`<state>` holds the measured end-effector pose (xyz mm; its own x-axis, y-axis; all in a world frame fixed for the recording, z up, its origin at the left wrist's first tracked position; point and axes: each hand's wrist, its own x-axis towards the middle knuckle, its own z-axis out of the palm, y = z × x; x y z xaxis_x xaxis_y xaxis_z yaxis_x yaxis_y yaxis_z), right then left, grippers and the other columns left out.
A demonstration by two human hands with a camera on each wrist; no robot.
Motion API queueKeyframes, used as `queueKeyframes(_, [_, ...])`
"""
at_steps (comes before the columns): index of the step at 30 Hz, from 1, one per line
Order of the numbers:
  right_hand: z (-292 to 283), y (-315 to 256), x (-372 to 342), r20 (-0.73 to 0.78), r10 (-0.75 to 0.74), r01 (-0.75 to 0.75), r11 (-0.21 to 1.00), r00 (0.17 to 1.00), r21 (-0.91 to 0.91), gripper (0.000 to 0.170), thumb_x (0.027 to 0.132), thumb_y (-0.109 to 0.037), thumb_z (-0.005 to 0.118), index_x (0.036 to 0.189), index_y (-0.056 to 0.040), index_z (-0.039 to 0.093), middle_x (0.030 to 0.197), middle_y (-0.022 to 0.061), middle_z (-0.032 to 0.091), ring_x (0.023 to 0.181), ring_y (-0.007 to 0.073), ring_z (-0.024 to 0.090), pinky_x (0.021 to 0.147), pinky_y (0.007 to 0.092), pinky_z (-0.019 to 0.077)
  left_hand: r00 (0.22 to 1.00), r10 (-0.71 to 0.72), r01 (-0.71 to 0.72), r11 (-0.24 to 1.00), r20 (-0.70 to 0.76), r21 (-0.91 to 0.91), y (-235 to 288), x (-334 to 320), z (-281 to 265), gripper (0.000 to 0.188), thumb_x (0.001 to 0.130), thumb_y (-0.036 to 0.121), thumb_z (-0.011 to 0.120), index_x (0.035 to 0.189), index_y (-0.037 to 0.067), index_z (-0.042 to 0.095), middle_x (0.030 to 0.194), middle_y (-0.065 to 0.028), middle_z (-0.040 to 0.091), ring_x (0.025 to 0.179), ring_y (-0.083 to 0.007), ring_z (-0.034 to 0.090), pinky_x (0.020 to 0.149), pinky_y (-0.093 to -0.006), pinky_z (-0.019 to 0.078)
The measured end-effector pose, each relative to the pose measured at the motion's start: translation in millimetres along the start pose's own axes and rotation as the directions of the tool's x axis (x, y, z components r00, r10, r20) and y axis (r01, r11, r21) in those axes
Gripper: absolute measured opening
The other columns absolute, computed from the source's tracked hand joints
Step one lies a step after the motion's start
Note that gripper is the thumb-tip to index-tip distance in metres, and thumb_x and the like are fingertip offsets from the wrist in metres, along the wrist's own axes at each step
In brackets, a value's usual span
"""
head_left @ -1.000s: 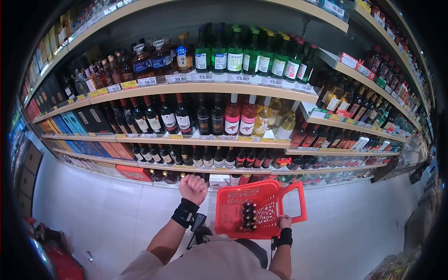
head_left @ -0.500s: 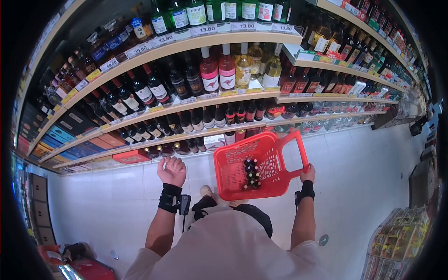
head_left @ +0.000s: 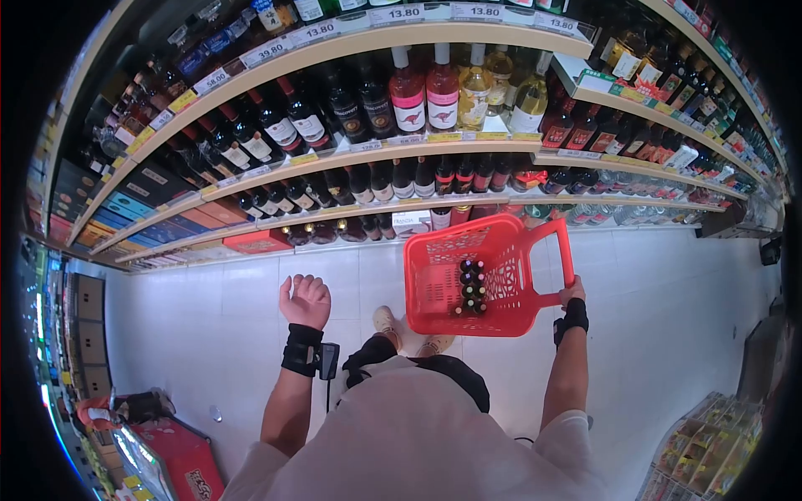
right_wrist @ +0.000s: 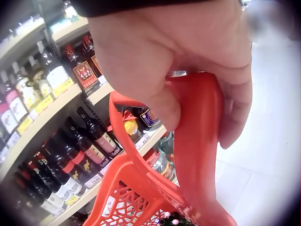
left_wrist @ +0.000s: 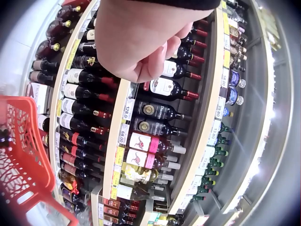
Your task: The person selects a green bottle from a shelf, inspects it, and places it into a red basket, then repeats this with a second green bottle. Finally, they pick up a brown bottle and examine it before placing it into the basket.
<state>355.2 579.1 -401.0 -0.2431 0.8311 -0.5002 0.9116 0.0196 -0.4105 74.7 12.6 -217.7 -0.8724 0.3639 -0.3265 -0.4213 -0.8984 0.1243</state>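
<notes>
My right hand grips the handle of a red shopping basket, its thumb on one side and fingers curled round the other. Several dark bottles with light caps stand grouped inside the basket. Out to the left, over the floor, my left hand hangs with loosely curled fingers and holds nothing. In the left wrist view that hand overlaps rows of wine bottles on the shelves behind it.
Long shelves of wine and liquor bottles with price tags run across the front. White floor tiles lie around my shoes. A red display stands at the lower left, and a rack of packets at the lower right.
The head view has tilted down and shifted, so the shelves sit higher. The right hand and basket have swung outward to the right. The left hand has drawn back from near the bottom shelf.
</notes>
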Motion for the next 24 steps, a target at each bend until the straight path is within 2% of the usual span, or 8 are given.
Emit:
queueKeyframes(2, [6, 4, -2, -0.014, -0.004, 0.006, 0.997, 1.0, 0.08, 0.054, 0.079, -0.004, 0.055, 0.13, -0.0221, 0.047, 0.103, 0.015, 0.065, 0.083, 0.0334, 0.068, 0.051, 0.0391, 0.0581, 1.0, 0.0, 0.0, 1.0, 0.002, 0.004, 2, 1, -2, 0.024, 0.089, 0.021, 0.054, 0.071, 0.007, 0.049, 0.06, -0.0003, 0.039, 0.054, -0.0133, 0.034, 0.05, -0.0275, 0.0293])
queueKeyframes(8, [28, -10, -29, -0.011, -0.055, 0.056, 0.987, 0.998, 0.15, 0.053, 0.08, -0.002, 0.053, 0.128, -0.0215, 0.049, 0.104, 0.0132, 0.065, 0.081, 0.0317, 0.068, 0.051, 0.0376, 0.0601, 0.999, -0.038, 0.038, 0.999, 0.018, 0.019, 8, 5, -4, 0.024, 0.089, 0.022, 0.054, 0.071, 0.007, 0.048, 0.061, 0.0, 0.039, 0.055, -0.0131, 0.035, 0.051, -0.027, 0.0297])
queueKeyframes(11, [38, -24, -53, -0.001, -0.053, 0.052, 0.991, 0.999, 0.124, 0.053, 0.079, -0.002, 0.054, 0.129, -0.0209, 0.049, 0.104, 0.0144, 0.065, 0.082, 0.0319, 0.069, 0.052, 0.0383, 0.0608, 0.998, -0.055, 0.055, 0.998, 0.024, 0.01, 14, 6, -4, 0.024, 0.089, 0.022, 0.054, 0.071, 0.007, 0.049, 0.061, -0.0001, 0.04, 0.055, -0.0131, 0.035, 0.051, -0.027, 0.0298])
queueKeyframes(14, [52, -33, -66, 0.046, -0.048, 0.041, 0.99, 0.998, 0.134, 0.056, 0.078, -0.003, 0.058, 0.13, -0.0207, 0.046, 0.105, 0.0109, 0.062, 0.085, 0.0301, 0.067, 0.052, 0.0393, 0.0606, 0.998, -0.061, 0.061, 0.998, 0.024, -0.003, 23, 10, -8, 0.024, 0.09, 0.022, 0.054, 0.071, 0.007, 0.05, 0.061, -0.0003, 0.04, 0.056, -0.0132, 0.035, 0.052, -0.027, 0.0295])
queueKeyframes(18, [77, -54, -92, 0.02, -0.016, 0.014, 0.997, 1.0, 0.079, 0.056, 0.078, -0.003, 0.058, 0.13, -0.0201, 0.046, 0.107, 0.0131, 0.063, 0.086, 0.0325, 0.068, 0.053, 0.0406, 0.0618, 0.997, -0.073, 0.073, 0.997, -0.007, -0.015, 43, 15, -16, 0.024, 0.09, 0.022, 0.054, 0.071, 0.007, 0.051, 0.061, -0.0004, 0.041, 0.056, -0.0133, 0.035, 0.052, -0.0271, 0.0289])
queueKeyframes(24, [114, -77, -130, 0.024, -0.005, 0.003, 0.997, 1.0, 0.076, 0.062, 0.078, -0.004, 0.057, 0.136, -0.0215, 0.042, 0.11, 0.0152, 0.063, 0.087, 0.0348, 0.067, 0.053, 0.0419, 0.0619, 0.997, -0.077, 0.078, 0.996, 0.029, -0.045, 95, 25, -22, 0.022, 0.088, 0.02, 0.057, 0.071, 0.008, 0.053, 0.061, 0.0, 0.043, 0.055, -0.0133, 0.035, 0.05, -0.0272, 0.0287])
